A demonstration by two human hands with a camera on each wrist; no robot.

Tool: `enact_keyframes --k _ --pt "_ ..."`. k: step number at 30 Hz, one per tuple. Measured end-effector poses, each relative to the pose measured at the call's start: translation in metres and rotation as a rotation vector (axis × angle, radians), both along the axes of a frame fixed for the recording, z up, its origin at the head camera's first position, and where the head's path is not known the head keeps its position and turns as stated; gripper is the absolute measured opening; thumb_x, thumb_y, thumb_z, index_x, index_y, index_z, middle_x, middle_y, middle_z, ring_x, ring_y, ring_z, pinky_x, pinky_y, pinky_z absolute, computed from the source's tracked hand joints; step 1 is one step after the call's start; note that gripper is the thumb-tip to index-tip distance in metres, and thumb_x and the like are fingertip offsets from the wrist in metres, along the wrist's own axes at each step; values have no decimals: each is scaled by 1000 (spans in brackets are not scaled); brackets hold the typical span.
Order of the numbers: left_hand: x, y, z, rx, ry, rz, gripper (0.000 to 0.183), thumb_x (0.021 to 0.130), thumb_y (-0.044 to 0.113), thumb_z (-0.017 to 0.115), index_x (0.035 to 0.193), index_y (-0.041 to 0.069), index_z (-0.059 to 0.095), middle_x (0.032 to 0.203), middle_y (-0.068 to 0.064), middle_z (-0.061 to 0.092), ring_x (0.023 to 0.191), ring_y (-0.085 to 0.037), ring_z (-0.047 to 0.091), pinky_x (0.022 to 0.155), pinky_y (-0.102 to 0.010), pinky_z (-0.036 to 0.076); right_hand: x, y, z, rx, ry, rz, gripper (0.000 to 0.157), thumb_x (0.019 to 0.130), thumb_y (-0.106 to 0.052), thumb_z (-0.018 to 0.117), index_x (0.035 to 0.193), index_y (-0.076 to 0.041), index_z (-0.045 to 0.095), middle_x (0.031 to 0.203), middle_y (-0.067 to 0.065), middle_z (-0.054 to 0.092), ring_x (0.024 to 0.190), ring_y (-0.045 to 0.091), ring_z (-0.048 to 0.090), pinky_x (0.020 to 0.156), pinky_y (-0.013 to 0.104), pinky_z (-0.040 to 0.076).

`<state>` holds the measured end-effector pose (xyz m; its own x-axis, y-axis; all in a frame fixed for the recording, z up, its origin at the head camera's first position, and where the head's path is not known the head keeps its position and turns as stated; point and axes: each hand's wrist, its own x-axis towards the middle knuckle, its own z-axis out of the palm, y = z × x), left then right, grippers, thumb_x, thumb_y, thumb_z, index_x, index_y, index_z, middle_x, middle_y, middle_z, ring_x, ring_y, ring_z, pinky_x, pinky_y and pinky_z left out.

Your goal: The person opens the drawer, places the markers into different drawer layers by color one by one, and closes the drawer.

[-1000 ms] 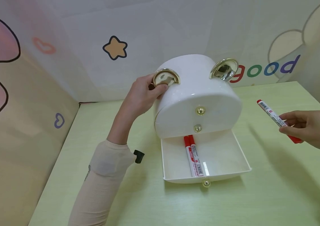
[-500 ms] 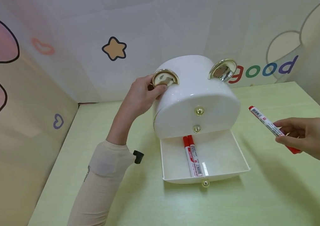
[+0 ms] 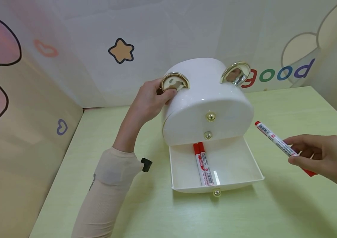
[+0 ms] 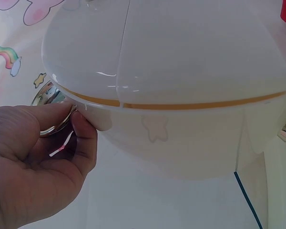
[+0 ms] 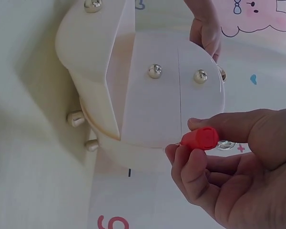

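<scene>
A white rounded storage box with gold-rimmed ears and gold knobs stands on the table. My left hand grips its left ear, thumb in front and fingers behind; in the left wrist view a finger also lies against the box's side. The bottom drawer is pulled out, and two red-capped markers lie side by side in it. To the right of the drawer, my right hand pinches another marker above the table, tilted with its red tip up and left. Its red end faces the right wrist camera.
The pale green table reaches back to a white printed wall sheet. Side sheets rise at left and right. The right ear sticks out from the box top, and a gold knob juts from the drawer front.
My right hand has moved left and down in the head view, bringing its marker closer to the drawer. The left hand, box and drawer have stayed put.
</scene>
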<state>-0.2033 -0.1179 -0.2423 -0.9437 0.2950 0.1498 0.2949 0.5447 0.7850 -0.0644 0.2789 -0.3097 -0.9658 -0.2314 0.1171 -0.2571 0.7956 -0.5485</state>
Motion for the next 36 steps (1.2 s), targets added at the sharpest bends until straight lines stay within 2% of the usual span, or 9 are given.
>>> enact_keyframes --k 9,14,18,21,31,36 --pt "0 0 0 2 0 2 15 104 17 63 112 4 65 88 -8 58 85 -20 54 72 -27 43 11 -6 0 -53 -4 65 39 85 3 80 122 1 67 70 -14 57 56 6 52 49 24 32" --pt "0 0 0 -5 -3 2 16 104 17 63 113 4 65 88 -8 58 84 -20 54 72 -27 43 14 -11 0 -93 -23 105 41 85 4 79 123 -1 66 75 -11 59 58 8 53 50 24 34" --pt "0 0 0 -6 -4 1 17 105 17 62 115 4 65 89 -9 58 85 -20 54 72 -27 43 16 -16 0 -105 -94 115 42 87 3 78 127 0 64 81 -8 60 61 9 55 52 23 40" --pt "0 0 0 -4 1 -1 17 105 16 62 115 3 65 89 -9 59 85 -20 54 72 -27 44 16 -20 2 -74 -157 121 41 91 -1 77 129 2 63 82 -9 60 62 9 56 55 24 43" --pt "0 1 -1 3 1 0 17 104 16 63 114 3 65 89 -9 60 85 -20 55 73 -26 45 10 -37 5 -26 -289 212 40 98 -13 73 132 2 61 72 -10 56 62 9 56 61 24 46" --pt "0 1 -1 6 1 1 17 104 16 63 114 3 65 89 -9 60 85 -20 55 73 -26 45 2 -47 3 -53 -355 216 43 97 -17 74 133 2 61 84 -5 63 67 9 59 61 26 49"
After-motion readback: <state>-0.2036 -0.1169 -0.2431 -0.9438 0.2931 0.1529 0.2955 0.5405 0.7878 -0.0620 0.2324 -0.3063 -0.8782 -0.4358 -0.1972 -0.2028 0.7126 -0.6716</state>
